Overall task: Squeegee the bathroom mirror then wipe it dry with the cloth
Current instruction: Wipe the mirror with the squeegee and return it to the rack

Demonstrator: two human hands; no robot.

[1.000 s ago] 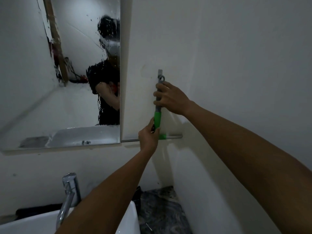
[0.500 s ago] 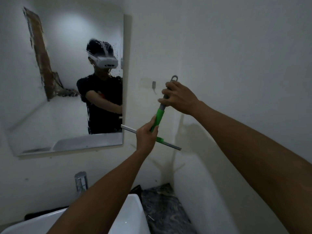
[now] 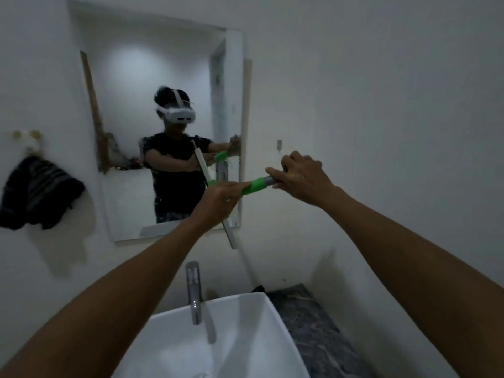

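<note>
The squeegee [image 3: 255, 186] has a green and grey handle lying almost level in front of the mirror's lower right corner. Its pale blade hangs steeply down past the mirror's bottom edge. My left hand [image 3: 219, 199] grips the handle near the blade, and my right hand [image 3: 301, 178] is closed on the grey end. The wall mirror [image 3: 141, 85] reflects a person wearing a white headset and holding the squeegee. A dark striped cloth [image 3: 38, 193] hangs from a wall hook at the left.
A white basin [image 3: 245, 331] with a chrome tap [image 3: 194, 290] sits below the mirror. A dark marbled counter [image 3: 313, 328] runs along the right wall. A small wall hook [image 3: 279, 145] is fixed right of the mirror.
The squeegee has come off the wall hook and swung from upright to almost level, with its blade now steep. The view has pulled back, showing the whole mirror, the cloth and the basin.
</note>
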